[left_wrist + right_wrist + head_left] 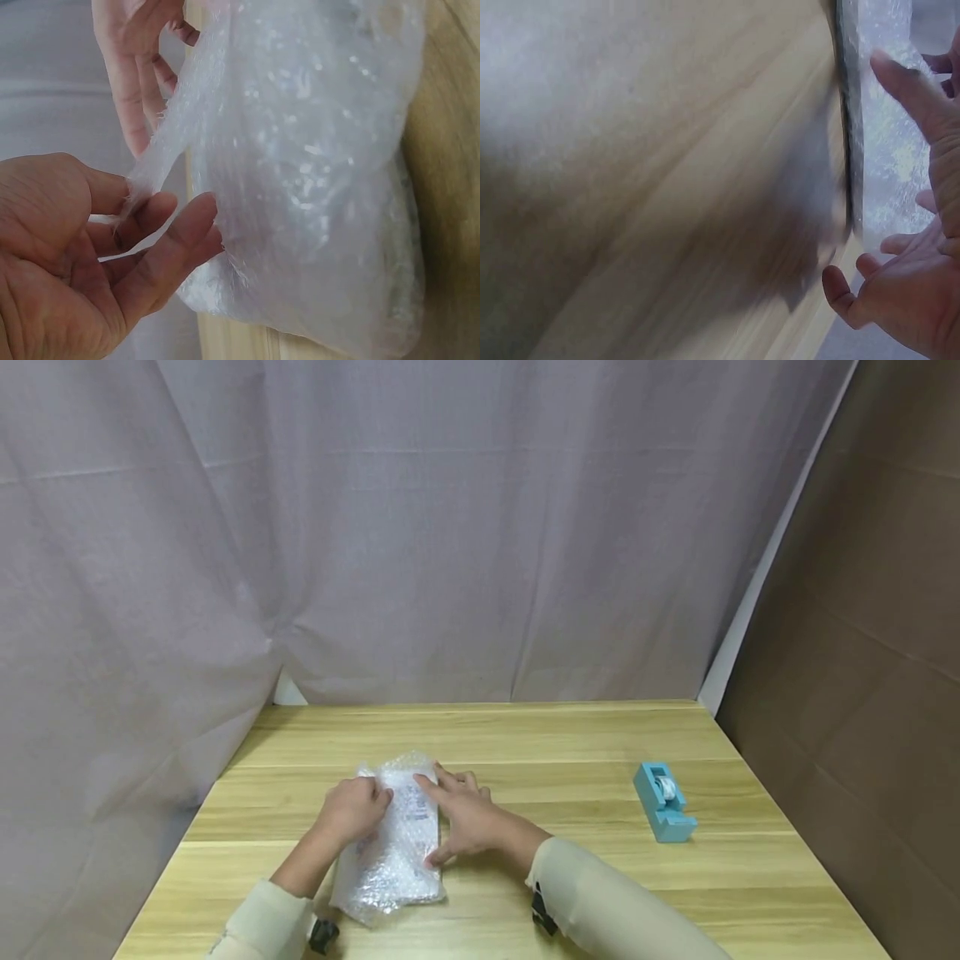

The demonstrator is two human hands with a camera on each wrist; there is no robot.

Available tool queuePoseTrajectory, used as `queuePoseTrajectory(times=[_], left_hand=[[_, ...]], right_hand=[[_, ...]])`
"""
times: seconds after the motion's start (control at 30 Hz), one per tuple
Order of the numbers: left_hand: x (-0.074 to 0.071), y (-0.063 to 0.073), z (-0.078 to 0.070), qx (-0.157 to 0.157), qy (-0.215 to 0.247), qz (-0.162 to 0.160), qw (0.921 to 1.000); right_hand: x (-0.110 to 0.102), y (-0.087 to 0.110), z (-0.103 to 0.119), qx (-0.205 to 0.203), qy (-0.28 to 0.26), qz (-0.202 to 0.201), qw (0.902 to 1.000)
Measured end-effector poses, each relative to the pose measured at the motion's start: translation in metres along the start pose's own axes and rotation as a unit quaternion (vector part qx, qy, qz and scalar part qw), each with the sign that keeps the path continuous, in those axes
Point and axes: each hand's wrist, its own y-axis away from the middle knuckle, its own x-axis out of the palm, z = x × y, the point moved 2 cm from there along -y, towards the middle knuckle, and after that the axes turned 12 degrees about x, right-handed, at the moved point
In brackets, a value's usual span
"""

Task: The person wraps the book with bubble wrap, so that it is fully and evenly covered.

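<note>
A flat rectangular package (410,847), white with blue print showing through, lies on the table wrapped in clear bubble wrap (307,172). My left hand (352,812) is over its left side. In the left wrist view, the left hand (67,262) pinches a loose edge of the bubble wrap between thumb and fingers, raised from the package. At the package's right edge is my right hand (471,818), thumb and fingers spread. The right wrist view shows the right hand (915,292) with fingers extended beside the wrapped package (892,150), gripping nothing.
A blue tape dispenser (663,802) with a roll of tape in it stands on the right part of the wooden table (555,743). Grey curtain (420,543) hangs behind the table, and a brown panel (862,635) rises along the right side.
</note>
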Motion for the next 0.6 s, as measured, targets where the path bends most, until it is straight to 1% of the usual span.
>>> queuePoseTrajectory(times=[0.2, 0.3, 0.6], left_hand=[[0.0, 0.002, 0.001, -0.016, 0.015, -0.006, 0.9997], [-0.001, 0.002, 0.002, -0.025, 0.016, -0.008, 0.9995], [-0.002, 0.005, 0.005, -0.027, 0.018, -0.016, 0.9993]], right_hand=[[-0.003, -0.005, -0.003, -0.013, 0.031, 0.013, 0.9994], [-0.005, -0.008, -0.004, -0.015, 0.05, 0.019, 0.9984], [-0.008, -0.016, -0.002, -0.006, 0.098, 0.048, 0.994]])
